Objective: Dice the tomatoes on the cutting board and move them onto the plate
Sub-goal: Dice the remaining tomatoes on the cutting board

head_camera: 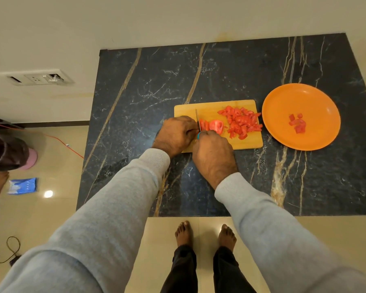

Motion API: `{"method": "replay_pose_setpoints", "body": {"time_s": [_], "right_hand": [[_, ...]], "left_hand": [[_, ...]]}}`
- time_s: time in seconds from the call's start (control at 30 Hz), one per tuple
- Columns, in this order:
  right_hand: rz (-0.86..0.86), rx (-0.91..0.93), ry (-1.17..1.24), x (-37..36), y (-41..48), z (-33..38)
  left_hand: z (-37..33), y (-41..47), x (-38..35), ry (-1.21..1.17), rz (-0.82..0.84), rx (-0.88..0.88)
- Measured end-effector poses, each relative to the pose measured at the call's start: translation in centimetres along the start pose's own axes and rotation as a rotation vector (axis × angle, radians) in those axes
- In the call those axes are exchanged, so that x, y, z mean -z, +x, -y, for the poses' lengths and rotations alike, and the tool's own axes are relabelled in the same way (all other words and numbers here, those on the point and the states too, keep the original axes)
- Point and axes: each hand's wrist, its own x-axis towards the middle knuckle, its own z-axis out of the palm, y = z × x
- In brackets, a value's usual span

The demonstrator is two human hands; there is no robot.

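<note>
On the dark veined marble counter (148,85) lies a pale wooden cutting board (244,143). The left hand (175,134) steadies a sliced red tomato piece (213,125) while the right hand (213,153) grips a teal-handled knife (197,123), blade down beside the slices. Diced tomato (240,121) is heaped on the board's right end. A few pieces (297,123) sit on the round orange plate (283,106) just beside the board.

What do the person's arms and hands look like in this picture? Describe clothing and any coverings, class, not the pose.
Both arms wear long, light grey knit sleeves, the left sleeve and the right sleeve, each ending in a ribbed cuff at the wrist. The left hand and right hand are bare: no gloves, rings or watch visible.
</note>
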Motion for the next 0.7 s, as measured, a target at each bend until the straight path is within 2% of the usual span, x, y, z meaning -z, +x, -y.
{"method": "replay_pose_setpoints", "body": {"time_s": [0.3,0.7], "right_hand": [[0.056,0.025,-0.041,-0.4,0.5,-0.6],[0.180,-0.002,-0.094,-1.4,-4.0,-1.1]], "left_hand": [[0.0,-0.1,-0.3,0.009,-0.027,0.004],[-0.4,-0.2,-0.1,0.028,-0.006,0.040]]}}
